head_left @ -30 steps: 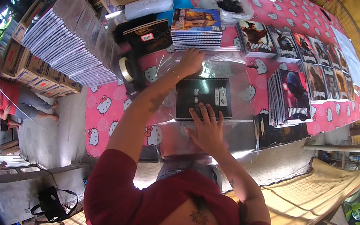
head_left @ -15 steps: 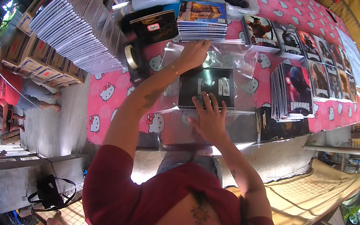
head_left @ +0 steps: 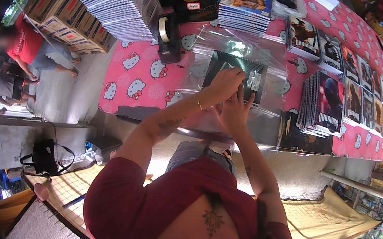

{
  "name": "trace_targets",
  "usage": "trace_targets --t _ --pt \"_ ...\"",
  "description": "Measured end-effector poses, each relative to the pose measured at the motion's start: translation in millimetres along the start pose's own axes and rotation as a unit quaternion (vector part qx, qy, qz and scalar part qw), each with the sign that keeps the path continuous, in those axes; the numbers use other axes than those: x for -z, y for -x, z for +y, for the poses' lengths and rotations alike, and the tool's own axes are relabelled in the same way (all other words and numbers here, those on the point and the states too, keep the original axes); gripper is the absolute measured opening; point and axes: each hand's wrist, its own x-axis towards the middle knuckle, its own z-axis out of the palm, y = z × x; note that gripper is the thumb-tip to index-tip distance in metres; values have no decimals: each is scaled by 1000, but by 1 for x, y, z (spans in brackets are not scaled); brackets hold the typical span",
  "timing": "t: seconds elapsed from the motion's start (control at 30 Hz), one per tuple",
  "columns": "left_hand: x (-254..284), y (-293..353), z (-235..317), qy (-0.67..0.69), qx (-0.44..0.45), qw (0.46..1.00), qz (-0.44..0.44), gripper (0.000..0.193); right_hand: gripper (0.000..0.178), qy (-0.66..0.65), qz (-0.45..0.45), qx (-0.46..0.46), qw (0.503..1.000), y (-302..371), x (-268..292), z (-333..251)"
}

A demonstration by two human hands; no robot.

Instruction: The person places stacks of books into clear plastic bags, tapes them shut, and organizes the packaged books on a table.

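Right of the tape dispenser (head_left: 168, 48): black notebook (head_left: 224, 64), long axis lying crosswise; left hand (head_left: 227, 83) resting farther over it, grip unclear; right hand (head_left: 234, 110) resting nearer, fingers spread.

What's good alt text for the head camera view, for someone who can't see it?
A person's left hand and right hand are close together over a dark spiral notebook amid clear plastic on a pink tablecloth. A tape dispenser sits left; notebook stacks flank both sides.
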Motion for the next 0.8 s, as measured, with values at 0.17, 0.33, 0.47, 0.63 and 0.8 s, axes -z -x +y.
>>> trace_targets --t 0.17,0.33,0.47,0.63,0.8 --pt "-15 10 14 14 39 997 67 20 65 35 -44 34 998 3 -16 17" --pt "-21 10 16 -24 35 995 89 16 67 36 -46 49 997 1 -22 26" --pt "-11 7 14 1 45 998 46 17 64 -9 -9 44 999 0 -20 25" --pt "28 -5 25 145 217 963 -66 17 54 -166 0 -31 986 -7 3 34" --pt "-8 14 4 27 54 998 30 23 51 -256 114 -105 954 -23 20 54"
